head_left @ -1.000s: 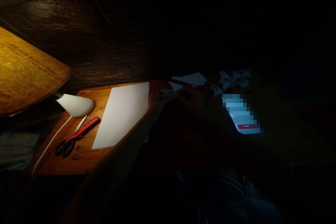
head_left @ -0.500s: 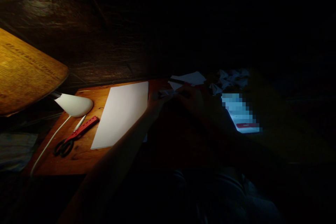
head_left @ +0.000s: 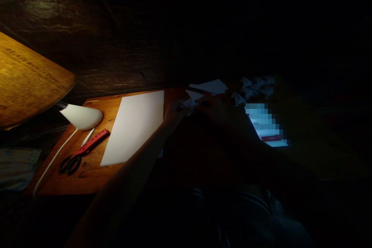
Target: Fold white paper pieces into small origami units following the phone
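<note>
In dim light, a small piece of folded white paper (head_left: pixel 190 103) is pinched between my two hands above the middle of the table. My left hand (head_left: pixel 175 111) is closed on its left side. On its right side my right hand (head_left: pixel 209 109) is closed too, though deep shadow hides most of those fingers. Just behind the hands lie loose paper pieces (head_left: pixel 216 86) with a dark, slim object (head_left: pixel 197 90) across them. A stack of white paper sheets (head_left: pixel 139 124) lies left of my left hand, partly behind my forearm.
A lamp with a white base (head_left: pixel 84 116) and a yellow shade (head_left: pixel 31 81) stands at the left. Near it are scissors (head_left: pixel 70 163) and a red perforated strip (head_left: pixel 94 139). Several folded paper shapes (head_left: pixel 257 87) lie back right, behind a lit screen (head_left: pixel 266 124).
My hands have shifted slightly, and the folded paper between them sits at a different angle, with more of its white surface showing. Everything else on the table stays in place.
</note>
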### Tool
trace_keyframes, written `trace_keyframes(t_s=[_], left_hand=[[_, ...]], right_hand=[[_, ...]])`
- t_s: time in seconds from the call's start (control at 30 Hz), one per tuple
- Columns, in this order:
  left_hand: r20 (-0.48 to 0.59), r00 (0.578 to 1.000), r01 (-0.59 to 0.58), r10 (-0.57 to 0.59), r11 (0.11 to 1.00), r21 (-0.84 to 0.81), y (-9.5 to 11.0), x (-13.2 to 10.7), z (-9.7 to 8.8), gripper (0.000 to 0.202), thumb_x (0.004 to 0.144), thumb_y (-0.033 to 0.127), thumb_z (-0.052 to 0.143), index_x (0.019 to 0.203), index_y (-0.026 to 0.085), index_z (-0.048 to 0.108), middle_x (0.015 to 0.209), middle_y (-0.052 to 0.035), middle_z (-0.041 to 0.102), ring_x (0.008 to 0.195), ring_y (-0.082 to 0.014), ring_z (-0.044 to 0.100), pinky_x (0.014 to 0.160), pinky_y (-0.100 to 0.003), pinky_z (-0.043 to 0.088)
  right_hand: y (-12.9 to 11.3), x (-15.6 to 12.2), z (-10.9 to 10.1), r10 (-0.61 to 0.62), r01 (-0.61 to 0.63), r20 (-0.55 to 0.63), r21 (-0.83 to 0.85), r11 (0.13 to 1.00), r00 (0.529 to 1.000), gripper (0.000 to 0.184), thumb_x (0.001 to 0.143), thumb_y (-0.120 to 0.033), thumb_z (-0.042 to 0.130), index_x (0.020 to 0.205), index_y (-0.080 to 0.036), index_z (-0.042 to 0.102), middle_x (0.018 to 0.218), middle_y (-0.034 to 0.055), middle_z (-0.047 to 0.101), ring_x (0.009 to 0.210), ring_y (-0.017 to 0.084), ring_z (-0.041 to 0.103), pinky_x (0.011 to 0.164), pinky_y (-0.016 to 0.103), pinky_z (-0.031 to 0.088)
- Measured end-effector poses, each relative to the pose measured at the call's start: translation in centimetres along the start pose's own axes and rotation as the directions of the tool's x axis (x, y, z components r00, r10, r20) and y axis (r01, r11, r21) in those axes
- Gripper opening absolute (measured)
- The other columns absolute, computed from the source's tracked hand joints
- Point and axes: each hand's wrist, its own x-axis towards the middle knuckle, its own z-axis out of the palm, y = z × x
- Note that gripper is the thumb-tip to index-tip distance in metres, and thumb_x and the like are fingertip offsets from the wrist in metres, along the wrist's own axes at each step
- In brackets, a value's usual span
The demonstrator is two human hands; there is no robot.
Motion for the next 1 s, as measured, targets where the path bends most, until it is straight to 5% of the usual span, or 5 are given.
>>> trace_keyframes(t_s=[0.17,0.43,0.6,1.0], left_hand=[[0.014,1.000,-0.003,0.001,0.991,0.130,-0.69,0.45,-0.38,0.027,0.067,0.038,0.085,0.064,0.018,0.067,0.064,0.0001,0.066,0.061,-0.0123,0.056,0.056,-0.023,0.039],[-0.105,0.993,0.058,-0.051,0.996,0.066,-1.16,0.68,-0.14,0.030,0.065,0.038,0.085,0.062,0.018,0.062,0.064,0.0010,0.066,0.059,-0.0123,0.057,0.056,-0.023,0.040],[-0.151,0.987,0.057,-0.047,0.996,0.066,-1.14,0.54,-0.12,0.029,0.065,0.034,0.085,0.062,0.018,0.061,0.060,0.0033,0.060,0.056,-0.0107,0.054,0.054,-0.022,0.037],[-0.019,0.999,0.044,-0.043,0.997,0.059,-0.63,0.41,-0.13,0.024,0.068,0.037,0.084,0.069,0.018,0.070,0.068,0.0003,0.069,0.063,-0.0135,0.059,0.060,-0.024,0.043]], right_hand=[[0.30,0.11,-0.30,0.055,-0.059,0.071,0.064,0.996,0.996,0.019,0.074,-0.040,0.083,0.068,-0.024,0.074,0.073,0.0017,0.073,0.073,0.022,0.067,0.068,0.034,0.051],[0.15,-0.19,-0.05,0.090,-0.094,0.029,0.173,0.980,0.995,0.033,0.089,-0.046,0.068,0.063,-0.026,0.068,0.067,0.0013,0.067,0.067,0.019,0.061,0.065,0.034,0.047],[-0.20,-0.52,0.24,0.005,-0.012,0.051,0.128,0.992,0.999,0.035,0.075,-0.056,0.080,0.066,-0.024,0.071,0.071,0.0008,0.070,0.071,0.019,0.061,0.066,0.032,0.048],[-0.50,-0.49,-0.23,-0.029,0.029,0.001,0.055,0.998,1.000,0.027,0.080,-0.042,0.079,0.063,-0.025,0.066,0.072,0.0006,0.068,0.077,0.021,0.063,0.075,0.036,0.050]])
